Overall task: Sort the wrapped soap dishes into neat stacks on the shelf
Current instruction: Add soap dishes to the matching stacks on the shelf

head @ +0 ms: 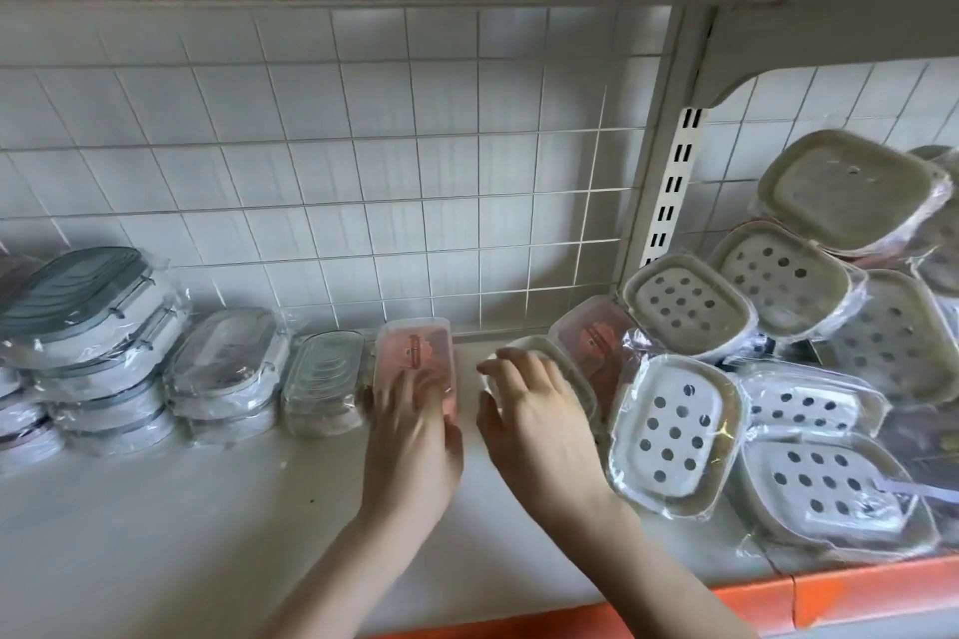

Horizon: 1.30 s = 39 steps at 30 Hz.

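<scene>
Mid-shelf, near the back grid: pink wrapped soap dish [415, 358] lying flat, left hand [412, 436] resting on its near end, fingers blurred, grip not discernible. Just right, right hand [534, 410] spread wide over a tilted cream dish [558, 368]. Toward the right end: loose, leaning heap of perforated cream dishes [674, 426]. Toward the left end: tidy stacks of grey oval dishes [93, 317]. Along the front edge: orange shelf trim [856, 592].

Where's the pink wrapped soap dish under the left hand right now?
Head view, centre of the shelf: the pink rectangular wrapped soap dish lies under the left hand, just right of the clear ribbed oval dishes.
</scene>
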Each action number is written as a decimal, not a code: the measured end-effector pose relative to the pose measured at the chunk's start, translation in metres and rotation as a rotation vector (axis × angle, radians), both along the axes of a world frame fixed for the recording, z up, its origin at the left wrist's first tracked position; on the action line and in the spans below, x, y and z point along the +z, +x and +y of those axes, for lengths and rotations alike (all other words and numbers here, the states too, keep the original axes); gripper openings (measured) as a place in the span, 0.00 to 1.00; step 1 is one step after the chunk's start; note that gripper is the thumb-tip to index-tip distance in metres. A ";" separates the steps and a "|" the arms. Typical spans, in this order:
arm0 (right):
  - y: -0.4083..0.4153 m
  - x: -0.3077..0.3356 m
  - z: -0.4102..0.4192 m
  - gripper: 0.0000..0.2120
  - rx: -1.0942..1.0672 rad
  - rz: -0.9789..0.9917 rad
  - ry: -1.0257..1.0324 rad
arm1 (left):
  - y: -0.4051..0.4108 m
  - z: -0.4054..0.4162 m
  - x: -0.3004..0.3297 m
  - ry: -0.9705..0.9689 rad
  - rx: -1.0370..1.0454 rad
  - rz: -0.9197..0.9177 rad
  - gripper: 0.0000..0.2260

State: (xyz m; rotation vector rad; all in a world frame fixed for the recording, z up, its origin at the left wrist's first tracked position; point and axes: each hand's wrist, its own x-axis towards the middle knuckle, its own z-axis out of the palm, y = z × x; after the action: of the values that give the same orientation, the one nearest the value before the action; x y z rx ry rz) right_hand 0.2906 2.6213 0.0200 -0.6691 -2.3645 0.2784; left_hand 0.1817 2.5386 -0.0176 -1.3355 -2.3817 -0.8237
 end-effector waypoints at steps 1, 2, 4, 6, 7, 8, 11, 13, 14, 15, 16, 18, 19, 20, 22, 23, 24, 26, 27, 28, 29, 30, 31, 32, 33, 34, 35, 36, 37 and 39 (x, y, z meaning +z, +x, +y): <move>0.012 0.002 0.005 0.14 -0.036 0.024 0.013 | 0.008 0.005 0.002 0.042 -0.062 -0.019 0.18; 0.025 0.003 0.009 0.14 -0.085 0.036 0.039 | 0.017 0.010 0.005 0.078 -0.123 -0.035 0.18; 0.049 0.004 0.017 0.18 -0.218 0.031 0.079 | 0.037 0.022 0.011 0.124 -0.212 -0.036 0.15; 0.068 0.001 0.023 0.22 -0.343 0.007 0.105 | 0.053 0.033 0.013 0.094 -0.224 -0.003 0.14; 0.075 -0.002 0.026 0.25 -0.387 -0.005 0.110 | 0.060 0.039 0.012 0.055 -0.211 0.009 0.16; 0.080 -0.006 0.028 0.28 -0.418 -0.011 0.115 | 0.066 0.045 0.009 0.012 -0.195 0.011 0.18; 0.090 -0.018 0.031 0.39 -0.448 -0.060 0.113 | 0.078 0.055 -0.001 -0.137 -0.130 0.004 0.26; 0.093 -0.027 0.032 0.44 -0.450 -0.097 0.137 | 0.081 0.058 -0.007 -0.215 -0.081 0.044 0.32; 0.094 -0.031 0.032 0.45 -0.449 -0.108 0.152 | 0.081 0.058 -0.008 -0.234 -0.056 0.066 0.35; 0.095 -0.034 0.032 0.45 -0.442 -0.116 0.166 | 0.082 0.059 -0.008 -0.247 -0.032 0.082 0.38; 0.097 -0.037 0.032 0.47 -0.430 -0.120 0.178 | 0.082 0.058 -0.007 -0.255 -0.009 0.096 0.41; 0.101 -0.045 0.033 0.50 -0.409 -0.130 0.186 | 0.081 0.057 -0.006 -0.262 0.049 0.097 0.44; 0.103 -0.048 0.033 0.50 -0.409 -0.126 0.183 | 0.081 0.056 -0.005 -0.252 0.078 0.083 0.44; 0.104 -0.052 0.034 0.48 -0.416 -0.108 0.176 | 0.081 0.054 -0.004 -0.237 0.102 0.062 0.44; 0.107 -0.057 0.034 0.45 -0.434 -0.053 0.153 | 0.082 0.051 -0.001 -0.206 0.130 0.019 0.43; 0.108 -0.058 0.034 0.43 -0.431 -0.023 0.142 | 0.083 0.050 0.001 -0.182 0.132 -0.002 0.43; 0.108 -0.058 0.034 0.40 -0.423 0.009 0.140 | 0.084 0.049 0.002 -0.148 0.131 -0.026 0.43; 0.109 -0.057 0.032 0.35 -0.397 0.081 0.136 | 0.085 0.047 0.004 -0.049 0.113 -0.085 0.43; 0.109 -0.056 0.031 0.34 -0.375 0.119 0.127 | 0.086 0.045 0.005 0.001 0.099 -0.109 0.43; 0.110 -0.056 0.030 0.34 -0.351 0.157 0.118 | 0.087 0.042 0.006 0.040 0.083 -0.122 0.43; 0.111 -0.056 0.029 0.33 -0.332 0.195 0.114 | 0.088 0.039 0.008 0.071 0.070 -0.125 0.43; 0.113 -0.056 0.029 0.31 -0.317 0.234 0.108 | 0.089 0.036 0.010 0.099 0.060 -0.126 0.42; 0.115 -0.056 0.028 0.29 -0.301 0.277 0.095 | 0.091 0.032 0.011 0.129 0.051 -0.136 0.40; 0.118 -0.055 0.027 0.26 -0.274 0.323 0.074 | 0.091 0.028 0.012 0.167 0.043 -0.159 0.38; 0.120 -0.055 0.026 0.24 -0.242 0.375 0.046 | 0.092 0.025 0.013 0.214 0.034 -0.191 0.36; 0.123 -0.055 0.025 0.22 -0.210 0.430 0.012 | 0.091 0.021 0.013 0.261 0.024 -0.223 0.34; 0.126 -0.056 0.024 0.21 -0.180 0.483 -0.023 | 0.090 0.018 0.013 0.298 0.013 -0.249 0.32; 0.129 -0.057 0.022 0.19 -0.152 0.531 -0.053 | 0.088 0.014 0.013 0.324 0.001 -0.263 0.30; 0.132 -0.058 0.021 0.18 -0.128 0.571 -0.071 | 0.086 0.010 0.013 0.338 -0.011 -0.269 0.29; 0.138 -0.061 0.019 0.16 -0.111 0.636 -0.067 | 0.085 0.003 0.015 0.357 -0.035 -0.316 0.27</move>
State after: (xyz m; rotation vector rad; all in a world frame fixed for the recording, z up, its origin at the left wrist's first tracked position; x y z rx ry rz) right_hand 0.4283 2.6405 -0.0410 -0.6262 -1.7126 0.4474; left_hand 0.2663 2.5415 -0.0028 -1.1733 -2.2835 -1.4850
